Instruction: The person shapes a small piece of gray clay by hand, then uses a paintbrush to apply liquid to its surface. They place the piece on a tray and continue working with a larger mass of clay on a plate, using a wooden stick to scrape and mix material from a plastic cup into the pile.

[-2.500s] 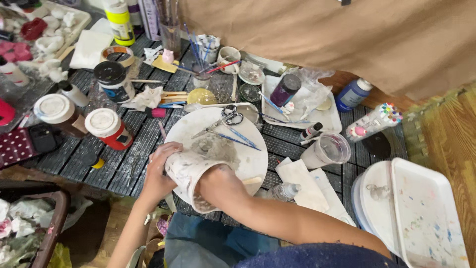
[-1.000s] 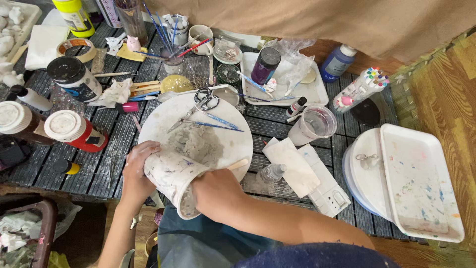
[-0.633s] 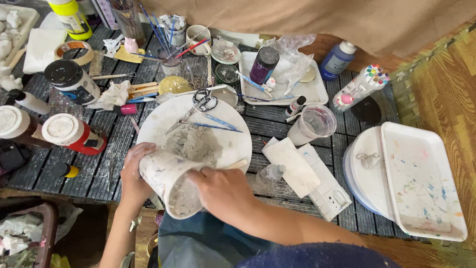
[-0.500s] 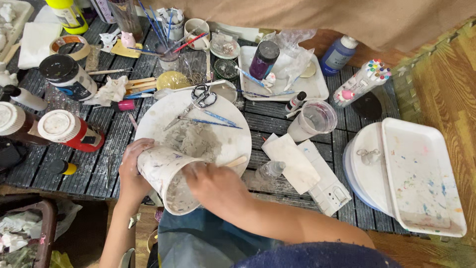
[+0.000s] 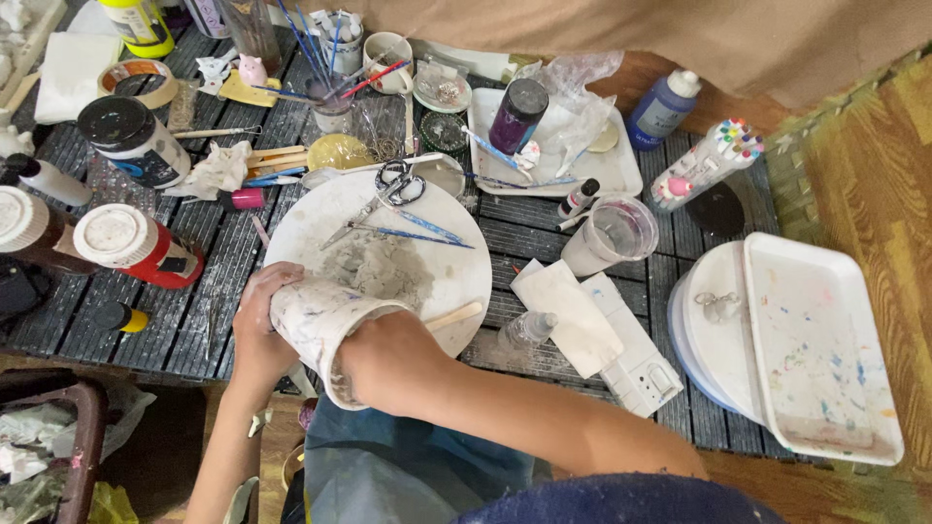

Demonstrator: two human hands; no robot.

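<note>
Both hands are closed on one object. Left hand wraps the outer wall of a white paint-flecked cup, which lies tilted on its side with the mouth toward the person, at the near edge of the table. Right hand covers the cup's mouth, fingers apparently inside it; the fingertips are hidden, so their position cannot be told.

The cup overlaps the near rim of a round white plate. A smear of grey clay lies on the plate, just beyond the cup. Scissors and a blue-handled brush rest across the far half of the plate. A wooden stick lies at the plate's near right rim, beside the right wrist.

Left of the plate stands a red jar with a white lid. To the right are a clear plastic cup, folded white paper and a white rectangular tray flecked with paint. The table is of dark slats.
</note>
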